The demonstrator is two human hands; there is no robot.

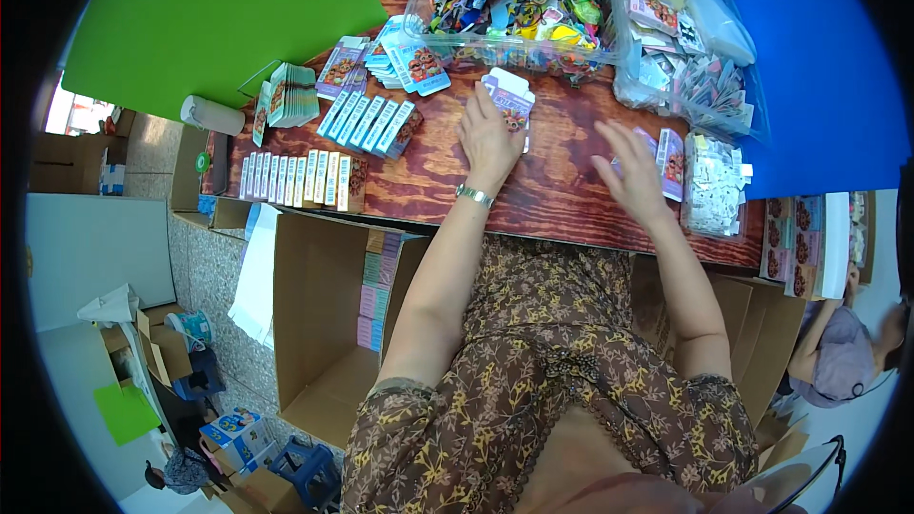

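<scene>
My left hand [489, 141] grips a small purple-and-white carton [515, 107] on the table, its fingers and thumb around the carton's left and lower part. The carton's white end flaps stand open at the far end, and a colourful picture shows on its face. My right hand [632, 175], fingers apart and holding nothing I can see, hovers to the right beside some purple printed cartons [671, 164]. Those cartons are partly hidden by the hand. Right of them a clear tray [714, 225] holds many small white packets.
Rows of finished-looking boxes [303, 181] and blue-edged boxes [367, 124] stand at left, near fanned flat cartons [293, 97]. Behind is a clear bin [519, 46] of colourful pieces, beside another bin [638, 100] of packets. An open cardboard box [319, 314] stands below the table edge.
</scene>
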